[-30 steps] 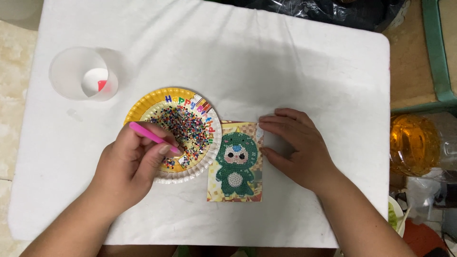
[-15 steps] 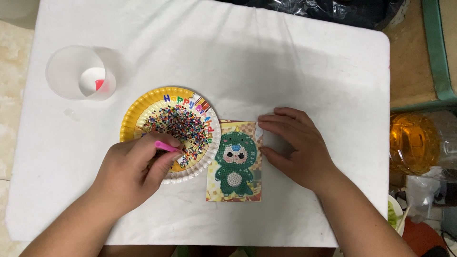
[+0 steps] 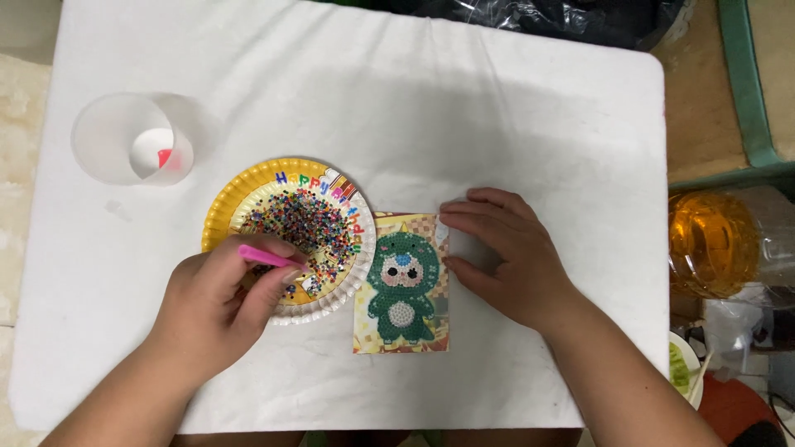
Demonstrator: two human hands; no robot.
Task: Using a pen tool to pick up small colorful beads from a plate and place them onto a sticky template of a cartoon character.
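The tip of the pink pen (image 3: 267, 256) is hidden under the left hand (image 3: 217, 302). The beads (image 3: 305, 223) are too small to distinguish. At right, the amber bottle (image 3: 714, 245) is blurred, and the frame edge cuts a green rim (image 3: 744, 91).

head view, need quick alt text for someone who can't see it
Seen from above, a left hand holds a pink pen tool over a yellow paper plate of mixed coloured beads, while the right hand steadies a card with a green beaded cartoon figure on a white table.
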